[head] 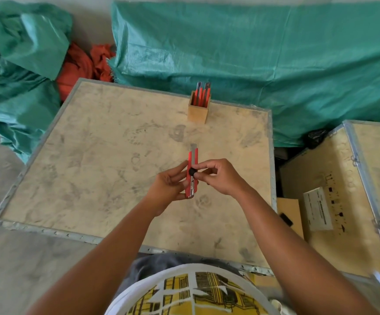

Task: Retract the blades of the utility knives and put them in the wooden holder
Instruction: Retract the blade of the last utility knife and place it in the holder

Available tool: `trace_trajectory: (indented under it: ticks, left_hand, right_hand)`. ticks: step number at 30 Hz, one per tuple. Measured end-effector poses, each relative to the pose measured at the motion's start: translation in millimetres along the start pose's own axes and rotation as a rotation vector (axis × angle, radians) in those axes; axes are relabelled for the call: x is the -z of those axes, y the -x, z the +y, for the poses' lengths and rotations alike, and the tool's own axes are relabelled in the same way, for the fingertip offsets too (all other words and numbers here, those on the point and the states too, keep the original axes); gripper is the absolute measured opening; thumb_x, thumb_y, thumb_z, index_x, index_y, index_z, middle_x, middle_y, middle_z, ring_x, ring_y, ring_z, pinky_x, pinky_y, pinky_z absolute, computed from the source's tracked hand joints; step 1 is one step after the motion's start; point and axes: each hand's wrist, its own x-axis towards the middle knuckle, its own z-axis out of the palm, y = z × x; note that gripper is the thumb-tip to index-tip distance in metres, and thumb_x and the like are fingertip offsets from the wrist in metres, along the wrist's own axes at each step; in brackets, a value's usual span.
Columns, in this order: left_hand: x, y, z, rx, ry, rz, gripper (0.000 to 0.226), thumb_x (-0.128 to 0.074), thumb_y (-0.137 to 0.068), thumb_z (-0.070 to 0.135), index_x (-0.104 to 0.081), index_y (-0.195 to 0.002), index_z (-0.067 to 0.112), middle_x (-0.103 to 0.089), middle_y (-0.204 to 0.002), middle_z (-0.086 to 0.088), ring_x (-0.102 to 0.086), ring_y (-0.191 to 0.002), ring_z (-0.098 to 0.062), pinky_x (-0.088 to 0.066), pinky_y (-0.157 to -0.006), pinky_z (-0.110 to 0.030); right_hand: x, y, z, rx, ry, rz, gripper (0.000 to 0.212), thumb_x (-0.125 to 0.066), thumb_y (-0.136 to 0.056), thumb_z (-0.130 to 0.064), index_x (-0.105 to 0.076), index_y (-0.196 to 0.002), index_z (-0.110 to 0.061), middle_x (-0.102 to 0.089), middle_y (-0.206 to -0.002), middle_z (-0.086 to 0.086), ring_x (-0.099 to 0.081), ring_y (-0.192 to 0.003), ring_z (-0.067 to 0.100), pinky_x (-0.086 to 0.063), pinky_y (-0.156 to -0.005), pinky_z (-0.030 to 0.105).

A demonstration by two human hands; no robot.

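Observation:
A red utility knife (pixel 193 159) is held upright above the wooden crate top (pixel 93 155), a short grey blade tip showing at its far end. My left hand (pixel 169 186) grips the lower part of its body from the left. My right hand (pixel 220 178) pinches the black slider knob on the knife with thumb and forefinger. The wooden holder (pixel 197 111) stands at the crate's far edge, with several red knives (pixel 201 94) standing in it.
Green tarpaulin (pixel 252 53) covers the ground behind the crate, with red cloth (pixel 82 64) at the back left. A second wooden crate (pixel 343 189) with metal edging stands to the right, with a gap between the two.

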Motion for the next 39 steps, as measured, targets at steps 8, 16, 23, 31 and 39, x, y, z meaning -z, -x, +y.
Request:
trace_trajectory:
  ticks: [8, 16, 23, 31, 39]
  left_hand:
    - [8, -4, 17, -0.017, 0.090, -0.029, 0.056, -0.056, -0.093, -0.008, -0.052, -0.141, 0.020, -0.069, -0.130, -0.004, -0.069, -0.114, -0.031, -0.058, -0.091, -0.051]
    - [-1, -7, 28, -0.033, 0.049, -0.082, 0.057, -0.055, -0.094, -0.009, -0.051, -0.143, 0.021, -0.069, -0.130, -0.004, -0.067, -0.115, -0.034, -0.057, -0.093, -0.052]
    - [1, -8, 31, -0.033, 0.088, -0.096, 0.057, -0.055, -0.094, -0.006, -0.049, -0.144, 0.020, -0.067, -0.134, -0.004, -0.067, -0.115, -0.033, -0.058, -0.091, -0.049]
    - [1, -8, 32, -0.037, 0.122, -0.103, 0.056, -0.056, -0.094, -0.004, -0.050, -0.144, 0.021, -0.067, -0.133, -0.003, -0.067, -0.117, -0.031, -0.059, -0.091, -0.048]
    - [1, -17, 32, -0.002, 0.117, -0.133, 0.055, -0.055, -0.095, -0.004, -0.049, -0.144, 0.020, -0.065, -0.136, -0.006, -0.068, -0.114, -0.031, -0.059, -0.090, -0.049]
  right_hand:
    - [1, 5, -12, 0.107, 0.167, -0.043, 0.028, -0.082, -0.084, -0.021, -0.079, -0.111, -0.029, -0.070, -0.108, -0.008, -0.068, -0.092, 0.011, -0.052, -0.079, 0.015]
    - [1, 17, -20, 0.064, 0.201, 0.116, 0.026, -0.084, -0.079, -0.031, -0.076, -0.103, -0.033, -0.061, -0.110, -0.006, -0.056, -0.084, 0.005, -0.038, -0.069, 0.010]
    - [0, 18, -27, 0.091, 0.167, 0.137, 0.028, -0.085, -0.080, -0.026, -0.078, -0.106, -0.033, -0.059, -0.110, -0.007, -0.054, -0.086, 0.007, -0.041, -0.069, 0.002]
    - [0, 14, -26, 0.111, 0.119, 0.144, 0.029, -0.086, -0.078, -0.027, -0.078, -0.105, -0.031, -0.062, -0.112, -0.006, -0.055, -0.085, 0.009, -0.042, -0.068, 0.006]
    - [5, 8, -21, 0.088, 0.109, 0.184, 0.024, -0.086, -0.076, -0.037, -0.077, -0.097, -0.030, -0.064, -0.110, -0.010, -0.056, -0.087, 0.009, -0.042, -0.070, 0.006]
